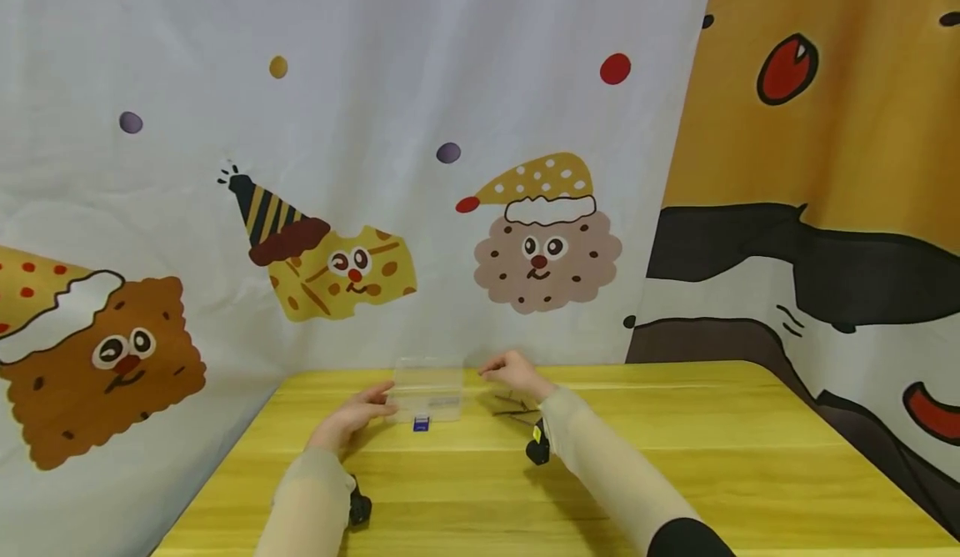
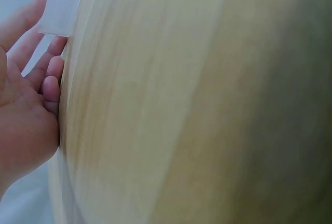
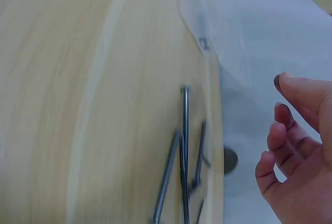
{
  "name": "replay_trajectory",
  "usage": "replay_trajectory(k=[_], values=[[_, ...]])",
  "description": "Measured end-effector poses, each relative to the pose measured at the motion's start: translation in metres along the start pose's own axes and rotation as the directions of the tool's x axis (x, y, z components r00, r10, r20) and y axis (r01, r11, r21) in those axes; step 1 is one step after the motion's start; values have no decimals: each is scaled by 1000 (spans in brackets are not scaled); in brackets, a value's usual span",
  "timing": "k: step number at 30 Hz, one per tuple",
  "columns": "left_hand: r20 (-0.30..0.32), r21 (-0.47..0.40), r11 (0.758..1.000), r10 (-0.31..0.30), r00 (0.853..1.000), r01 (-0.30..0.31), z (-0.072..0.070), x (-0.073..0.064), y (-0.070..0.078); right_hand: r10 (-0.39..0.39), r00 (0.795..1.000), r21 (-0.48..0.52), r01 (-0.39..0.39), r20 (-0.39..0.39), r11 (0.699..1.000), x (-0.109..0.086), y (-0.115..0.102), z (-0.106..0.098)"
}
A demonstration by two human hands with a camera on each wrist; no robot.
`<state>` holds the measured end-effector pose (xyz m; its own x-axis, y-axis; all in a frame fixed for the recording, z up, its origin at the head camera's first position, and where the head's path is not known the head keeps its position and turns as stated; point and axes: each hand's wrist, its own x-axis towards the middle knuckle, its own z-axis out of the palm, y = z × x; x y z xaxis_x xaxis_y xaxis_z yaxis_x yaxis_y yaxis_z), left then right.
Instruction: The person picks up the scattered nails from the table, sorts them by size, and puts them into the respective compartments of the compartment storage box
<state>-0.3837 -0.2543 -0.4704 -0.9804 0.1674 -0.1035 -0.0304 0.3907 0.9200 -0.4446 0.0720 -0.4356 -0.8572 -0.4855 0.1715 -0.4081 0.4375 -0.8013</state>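
Observation:
A clear plastic box (image 1: pixel 424 403) with its lid (image 1: pixel 429 372) raised stands near the table's back edge, a small blue label on its front. At the box's left side is my left hand (image 1: pixel 352 413), its fingertips touching or almost touching the wall. In the left wrist view, the left hand (image 2: pixel 26 79) has loosely bent fingers beside the box corner (image 2: pixel 59 19). My right hand (image 1: pixel 519 375) hovers right of the box, above several thin dark metal rods (image 1: pixel 513 412). The right wrist view shows this hand (image 3: pixel 301 146) with loosely bent fingers and nothing visible in it; the nail-like rods (image 3: pixel 185 146) lie below.
The wooden table (image 1: pixel 465 490) reaches back to a hanging cloth (image 1: pixel 450 57) printed with cartoon snacks. A black wrist camera (image 1: pixel 537 444) sits on the right wrist, and another (image 1: pixel 360 507) on the left.

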Motion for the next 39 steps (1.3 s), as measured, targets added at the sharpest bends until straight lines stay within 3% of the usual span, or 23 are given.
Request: replay_trajectory(k=[9,16,22,39], values=[[-8,20,1000,-7,1000,8,0,2,-2,30,997,1,-31,-71,1000,-24,24,-31],[-18,27,1000,-7,1000,7,0,0,-2,114,984,22,-112,-137,993,-44,40,-40],[-16,25,1000,-18,1000,19,0,1,-2,136,976,53,-129,-167,990,-61,57,-46],[-9,19,999,-26,1000,26,-2,1,-4,120,993,89,-118,-22,989,-71,73,-48]])
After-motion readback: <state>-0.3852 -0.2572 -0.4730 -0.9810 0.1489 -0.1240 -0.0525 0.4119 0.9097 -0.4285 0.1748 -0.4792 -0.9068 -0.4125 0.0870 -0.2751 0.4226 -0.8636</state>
